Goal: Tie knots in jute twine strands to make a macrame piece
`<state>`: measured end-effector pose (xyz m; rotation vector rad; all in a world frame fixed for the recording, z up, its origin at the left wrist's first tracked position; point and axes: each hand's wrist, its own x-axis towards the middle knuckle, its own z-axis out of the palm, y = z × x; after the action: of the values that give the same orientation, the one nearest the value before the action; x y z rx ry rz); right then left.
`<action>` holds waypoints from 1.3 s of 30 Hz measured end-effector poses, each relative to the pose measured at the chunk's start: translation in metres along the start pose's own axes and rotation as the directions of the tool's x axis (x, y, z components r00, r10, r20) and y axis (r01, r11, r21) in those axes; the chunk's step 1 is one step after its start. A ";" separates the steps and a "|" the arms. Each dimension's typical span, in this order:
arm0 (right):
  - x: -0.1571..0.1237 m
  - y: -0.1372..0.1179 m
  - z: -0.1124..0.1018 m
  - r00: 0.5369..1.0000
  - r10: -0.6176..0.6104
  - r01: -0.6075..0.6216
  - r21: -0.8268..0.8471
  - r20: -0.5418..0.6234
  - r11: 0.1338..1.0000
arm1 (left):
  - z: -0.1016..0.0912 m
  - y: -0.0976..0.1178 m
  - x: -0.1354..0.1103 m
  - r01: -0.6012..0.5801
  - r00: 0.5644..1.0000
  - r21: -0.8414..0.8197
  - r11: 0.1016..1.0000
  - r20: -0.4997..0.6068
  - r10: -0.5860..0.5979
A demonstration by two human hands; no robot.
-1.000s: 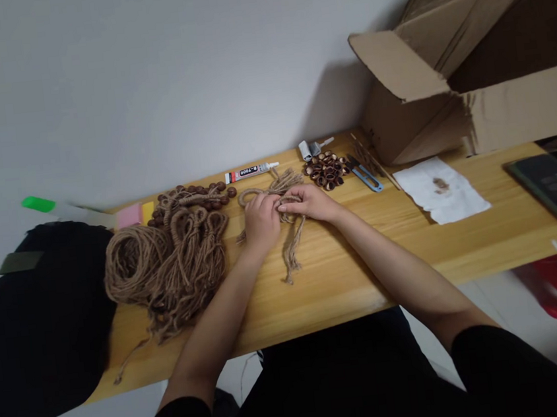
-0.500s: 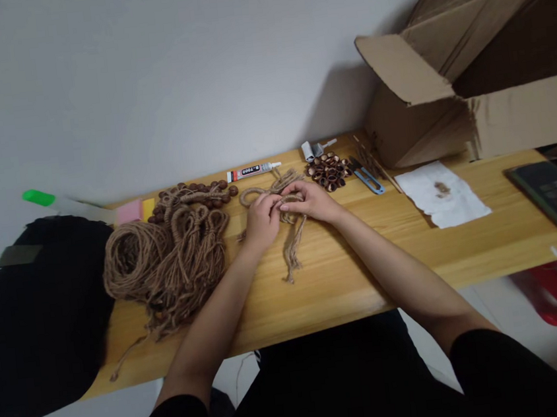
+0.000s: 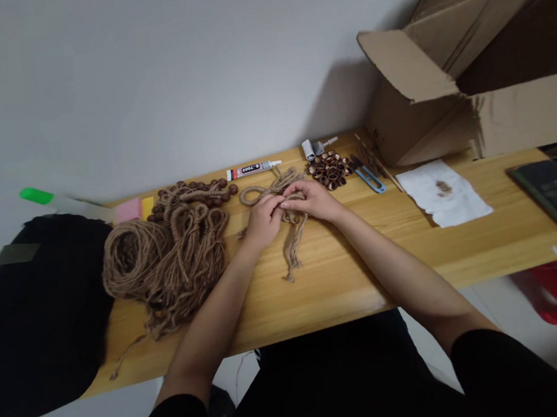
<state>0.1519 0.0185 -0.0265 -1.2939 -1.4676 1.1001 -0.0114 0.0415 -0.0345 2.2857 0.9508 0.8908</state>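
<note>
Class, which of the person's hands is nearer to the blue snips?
Right. The right hand is left of the blue snips and closer to the person; the left hand is farther left, past the right hand.

The one camera sat on the person's head and looked forward and steeply down, across the lap, to the wooden table. It was so near that both arms reached up through the lower half, with the left hand and the right hand around the middle. The upper part faced the wall, and the right edge cut the cardboard box.
</note>
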 end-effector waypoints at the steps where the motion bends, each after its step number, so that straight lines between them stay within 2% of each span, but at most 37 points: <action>1: 0.000 -0.001 0.000 1.000 -0.001 0.001 -0.007 -0.003 1.000 | 0.000 -0.001 0.000 0.001 1.000 -0.020 1.000 -0.002 -0.001; 6: -0.001 -0.001 0.000 1.000 -0.014 0.013 -0.060 -0.015 0.998 | -0.001 -0.003 0.003 0.024 1.000 -0.159 0.987 0.006 -0.024; 12: 0.000 0.000 0.000 0.996 -0.088 0.091 -0.081 0.031 0.993 | -0.004 -0.002 0.005 0.074 0.996 -0.324 0.943 0.066 -0.056; 19: -0.001 -0.003 0.000 0.989 -0.136 0.143 -0.161 0.053 0.977 | -0.003 -0.002 0.006 0.143 0.989 -0.429 0.892 0.087 -0.116; 26: 0.000 -0.001 0.002 0.994 -0.108 0.111 -0.175 0.030 0.978 | 0.000 -0.002 0.004 0.224 0.974 -0.468 0.855 0.085 -0.209; 32: -0.001 -0.001 0.006 0.993 -0.108 0.097 -0.211 -0.043 0.973 | 0.002 -0.004 0.005 0.228 0.972 -0.488 0.843 0.065 -0.226; 39: -0.005 -0.003 0.016 0.974 -0.135 0.079 -0.284 -0.182 0.955 | 0.004 -0.003 0.008 0.317 0.939 -0.587 0.744 0.084 -0.334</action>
<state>0.1359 0.0119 -0.0273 -1.4507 -1.5561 0.6889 -0.0052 0.0482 -0.0361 1.5165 0.8854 0.9042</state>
